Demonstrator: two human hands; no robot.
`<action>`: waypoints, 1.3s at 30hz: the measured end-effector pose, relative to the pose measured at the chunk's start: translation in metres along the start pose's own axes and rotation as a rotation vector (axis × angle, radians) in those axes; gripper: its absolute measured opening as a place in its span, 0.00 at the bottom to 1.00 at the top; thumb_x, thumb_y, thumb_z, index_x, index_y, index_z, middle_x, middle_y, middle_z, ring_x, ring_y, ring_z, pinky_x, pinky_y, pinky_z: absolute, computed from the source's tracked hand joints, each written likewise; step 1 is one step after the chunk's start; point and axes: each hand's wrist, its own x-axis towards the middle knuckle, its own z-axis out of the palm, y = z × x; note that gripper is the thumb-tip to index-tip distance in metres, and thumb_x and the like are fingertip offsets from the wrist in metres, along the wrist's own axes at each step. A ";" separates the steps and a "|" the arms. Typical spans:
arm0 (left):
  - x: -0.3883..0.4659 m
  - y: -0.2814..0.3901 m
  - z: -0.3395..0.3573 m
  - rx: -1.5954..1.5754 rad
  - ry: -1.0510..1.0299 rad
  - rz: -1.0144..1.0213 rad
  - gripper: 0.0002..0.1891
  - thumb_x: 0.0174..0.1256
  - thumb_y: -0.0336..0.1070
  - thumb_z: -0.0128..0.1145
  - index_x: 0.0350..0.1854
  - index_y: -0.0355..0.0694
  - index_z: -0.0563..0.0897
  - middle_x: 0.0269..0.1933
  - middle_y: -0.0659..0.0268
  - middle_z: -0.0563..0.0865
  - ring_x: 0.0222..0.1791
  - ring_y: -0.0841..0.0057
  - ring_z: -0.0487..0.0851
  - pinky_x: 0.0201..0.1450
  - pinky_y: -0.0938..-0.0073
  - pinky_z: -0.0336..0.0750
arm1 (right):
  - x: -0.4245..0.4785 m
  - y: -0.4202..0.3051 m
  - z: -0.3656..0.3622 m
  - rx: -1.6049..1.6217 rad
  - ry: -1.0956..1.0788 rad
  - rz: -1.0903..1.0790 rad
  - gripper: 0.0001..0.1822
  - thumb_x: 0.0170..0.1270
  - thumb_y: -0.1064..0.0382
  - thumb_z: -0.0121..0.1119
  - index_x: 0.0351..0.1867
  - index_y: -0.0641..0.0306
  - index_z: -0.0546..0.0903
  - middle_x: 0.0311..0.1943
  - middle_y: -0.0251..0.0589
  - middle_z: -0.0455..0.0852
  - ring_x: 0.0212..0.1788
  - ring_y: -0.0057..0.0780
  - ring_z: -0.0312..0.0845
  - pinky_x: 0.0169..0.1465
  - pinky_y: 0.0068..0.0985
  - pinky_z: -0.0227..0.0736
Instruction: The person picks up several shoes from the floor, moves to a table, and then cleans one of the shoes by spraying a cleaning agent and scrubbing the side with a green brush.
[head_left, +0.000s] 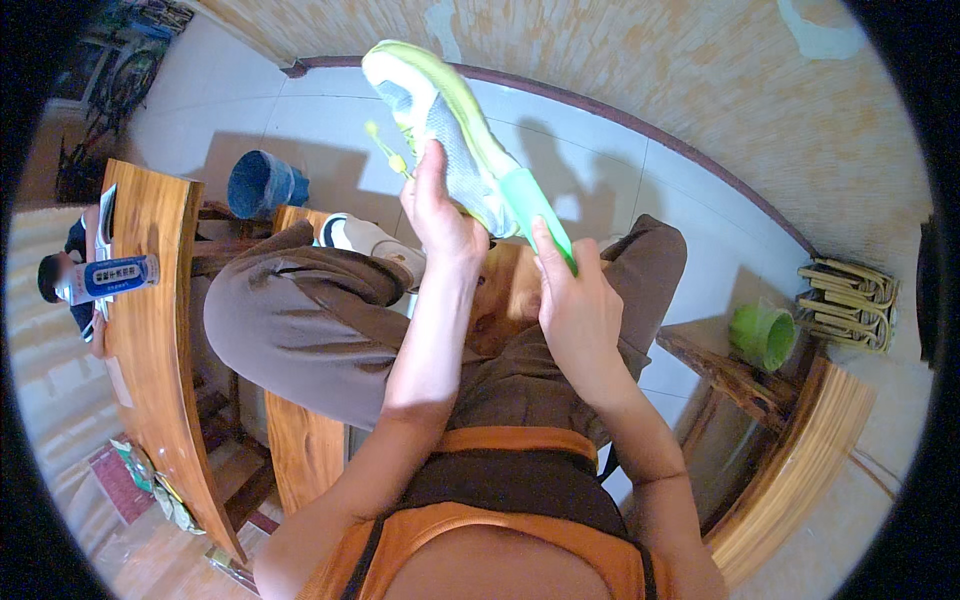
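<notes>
My left hand (442, 217) grips a light grey and neon-yellow sneaker (450, 124) by its side, thumb on the mesh upper. The toe points up and away, and the sole faces right. A yellow lace with a toggle (397, 163) dangles from the shoe's left side. My right hand (577, 300) is closed around a bright green tool (534, 206), perhaps a brush, its forefinger stretched along the handle. The tool's far end lies against the sole near the heel. Its working face is hidden.
A wooden table (150, 330) at left bears a blue-labelled bottle (116, 279); a person (82, 262) is beyond it. A blue bin (259, 184), a white shoe (367, 244), a green bin (765, 337), stacked folded stools (847, 304) and a wooden bench (795, 480) surround me.
</notes>
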 end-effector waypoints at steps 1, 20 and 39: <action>-0.002 -0.009 -0.001 0.038 0.027 0.013 0.21 0.72 0.39 0.52 0.62 0.33 0.73 0.56 0.59 0.82 0.55 0.67 0.81 0.60 0.59 0.74 | -0.007 0.002 0.001 -0.010 -0.040 0.042 0.29 0.58 0.68 0.58 0.65 0.50 0.74 0.36 0.48 0.73 0.26 0.45 0.80 0.29 0.39 0.76; 0.009 0.017 0.005 -0.040 0.225 0.107 0.21 0.72 0.45 0.49 0.62 0.41 0.75 0.59 0.62 0.81 0.59 0.65 0.78 0.65 0.57 0.69 | 0.020 -0.006 0.032 0.007 0.220 -0.172 0.27 0.60 0.69 0.59 0.63 0.49 0.78 0.32 0.38 0.71 0.25 0.32 0.77 0.27 0.30 0.77; 0.010 0.026 -0.003 -0.092 -0.028 -0.046 0.24 0.69 0.45 0.53 0.64 0.39 0.74 0.58 0.59 0.82 0.58 0.63 0.79 0.64 0.54 0.70 | 0.000 -0.001 0.010 0.339 0.031 -0.026 0.22 0.63 0.70 0.60 0.60 0.54 0.80 0.31 0.45 0.74 0.28 0.42 0.78 0.32 0.35 0.73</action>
